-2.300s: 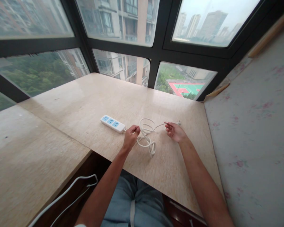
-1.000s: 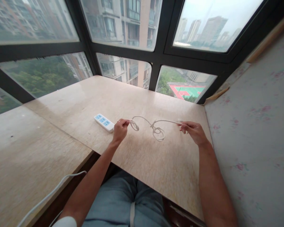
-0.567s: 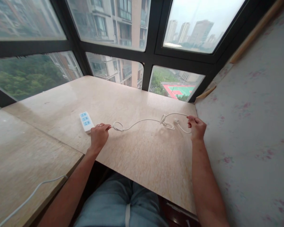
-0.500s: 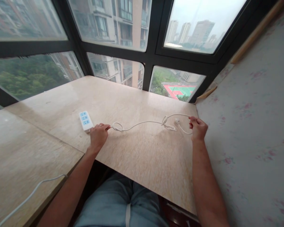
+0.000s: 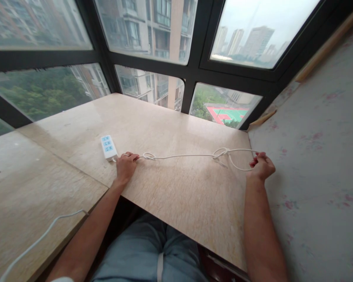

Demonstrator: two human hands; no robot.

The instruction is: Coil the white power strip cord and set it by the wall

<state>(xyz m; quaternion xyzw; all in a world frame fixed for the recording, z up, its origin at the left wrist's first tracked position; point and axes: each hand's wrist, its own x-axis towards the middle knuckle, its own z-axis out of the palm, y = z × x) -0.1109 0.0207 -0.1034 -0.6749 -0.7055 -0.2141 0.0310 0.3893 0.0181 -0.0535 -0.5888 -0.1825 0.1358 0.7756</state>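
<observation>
A white power strip (image 5: 108, 149) with blue socket faces lies on the ledge at the left. Just right of it, my left hand (image 5: 126, 166) is closed on the strip's white cord (image 5: 182, 155). The cord runs nearly straight to the right, with a loose knot near my left hand and a larger looped knot (image 5: 221, 154) farther along. My right hand (image 5: 261, 165), near the wall, is closed on the cord's far part, which makes a loop back to the knot. The plug cannot be made out; my right hand may hide it.
A beige stone-patterned ledge (image 5: 176, 188) lies beneath the cord, with a seam at the left. Another white cable (image 5: 44, 235) crosses the lower left. Dark-framed windows (image 5: 191, 70) stand behind, and a flowered wall (image 5: 317, 176) rises close to my right hand.
My right hand has moved right, toward the wall, pulling the cord straighter. The right knot has shifted right and the plug has gone from sight. My left hand stays near the strip.
</observation>
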